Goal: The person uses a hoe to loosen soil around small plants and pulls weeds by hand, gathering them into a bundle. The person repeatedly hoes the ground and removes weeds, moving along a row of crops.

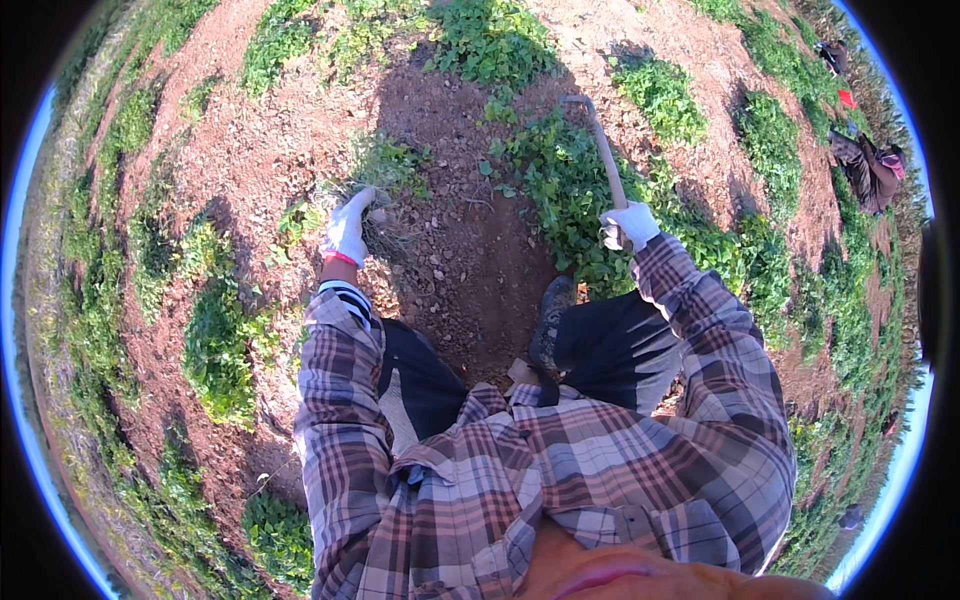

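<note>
My left hand [349, 227], in a white knit glove with a red cuff edge, grips a wispy clump of dry weeds [391, 231] just above the soil. Its fingertips are partly hidden by the stems. In my right hand [631, 226], also gloved in white, is the wooden handle of a hand hoe [606, 154]. The tool points away from me, its thin bent head at the far end above leafy green plants [571, 169]. Shaded, crumbly brown soil [480, 262] lies between my hands.
My boot [553, 319] stands beside the right-hand plants. Rows of low leafy crops [221, 345] run along both sides. A smaller leafy plant [397, 161] grows beyond my left hand. At far right, another person [870, 172] bends over the field, near a red object [847, 99].
</note>
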Motion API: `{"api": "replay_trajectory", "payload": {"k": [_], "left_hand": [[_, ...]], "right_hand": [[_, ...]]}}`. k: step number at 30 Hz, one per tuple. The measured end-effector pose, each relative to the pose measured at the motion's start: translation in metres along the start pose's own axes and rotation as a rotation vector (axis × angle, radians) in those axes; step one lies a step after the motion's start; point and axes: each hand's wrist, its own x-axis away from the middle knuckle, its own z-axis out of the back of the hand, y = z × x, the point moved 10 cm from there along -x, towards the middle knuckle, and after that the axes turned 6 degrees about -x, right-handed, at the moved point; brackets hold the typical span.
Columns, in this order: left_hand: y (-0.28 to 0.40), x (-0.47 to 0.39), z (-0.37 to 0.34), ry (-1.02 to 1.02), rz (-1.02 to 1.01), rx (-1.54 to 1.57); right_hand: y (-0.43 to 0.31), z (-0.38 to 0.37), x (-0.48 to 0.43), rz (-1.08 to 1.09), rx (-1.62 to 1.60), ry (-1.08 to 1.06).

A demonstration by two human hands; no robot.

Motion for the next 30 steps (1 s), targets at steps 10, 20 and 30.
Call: {"api": "replay_trajectory", "payload": {"k": [10, 20, 30], "left_hand": [[-0.015, -0.009, -0.006, -0.076, 0.081, -0.005], [-0.018, -0.014, 0.0, -0.002, 0.024, -0.204], [-0.007, -0.002, -0.015, -0.034, -0.023, -0.316]], "right_hand": [[-0.002, -0.012, 0.005, -0.096, -0.399, -0.119], [-0.026, -0.017, 0.025, -0.071, -0.587, -0.269], [-0.016, -0.003, 0.012, -0.079, -0.475, -0.137]]}}
